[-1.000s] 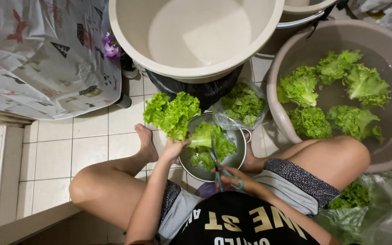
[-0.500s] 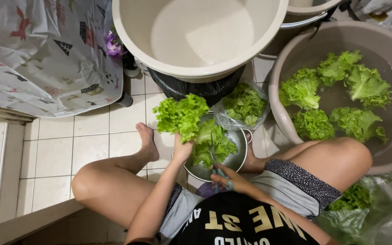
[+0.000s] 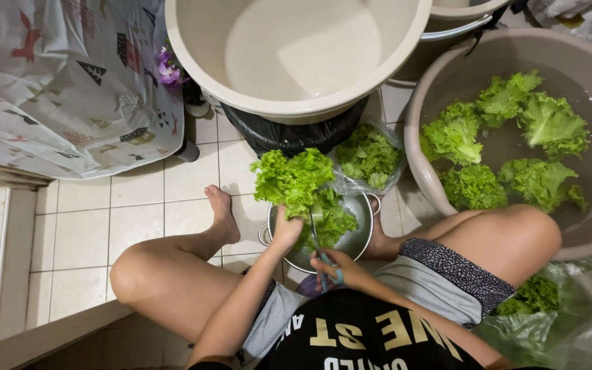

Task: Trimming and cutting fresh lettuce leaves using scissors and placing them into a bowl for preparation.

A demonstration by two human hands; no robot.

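Observation:
I sit on the tiled floor with a metal pot (image 3: 359,236) between my feet. My left hand (image 3: 286,229) grips the base of a head of green lettuce (image 3: 291,178) held upright over the pot. My right hand (image 3: 340,268) holds blue-handled scissors (image 3: 321,255), their blades pointing up toward the lettuce's stem. More cut lettuce leaves (image 3: 334,216) lie inside the pot.
A large cream basin (image 3: 193,51) stands in front on a black bag. At the right, a brown tub (image 3: 426,178) holds water and floating lettuce heads (image 3: 508,133). A clear plastic bag of lettuce (image 3: 368,154) lies behind the pot. A patterned cloth (image 3: 56,89) hangs at the left.
My left hand has turned the lettuce head more upright over the pot, and my right hand has brought the scissors closer to its base.

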